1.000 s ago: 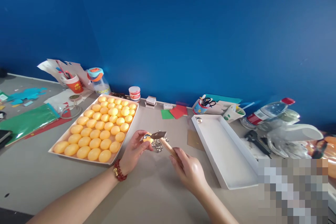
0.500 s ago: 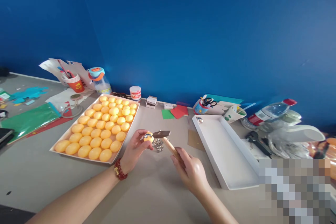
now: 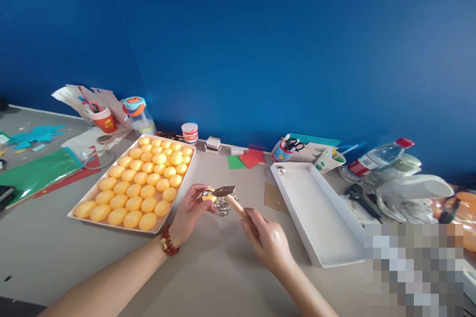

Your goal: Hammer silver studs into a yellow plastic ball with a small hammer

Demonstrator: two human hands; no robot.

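The fingers of my left hand are closed lightly around an orange ball, and I see something silvery on the ball's upper side, too small for me to make out. The fingers of my right hand are wrapped around the wooden handle of a hammer; its dark head points left and overlaps the ball's edge from where I watch, but I cannot tell whether the two touch. The ball sits in my grip above the tabletop, between a shallow box of orange balls on my left and a white tray on my right. Just beside the ball, partly hidden behind the hammer, I have a heap of shiny metal pieces. A beaded bracelet circles my left wrist. One silvery piece lies in the far left corner of the tray, and a brown card lies just beside its left wall. Farther back, I see green paper and red paper near the blue wall.
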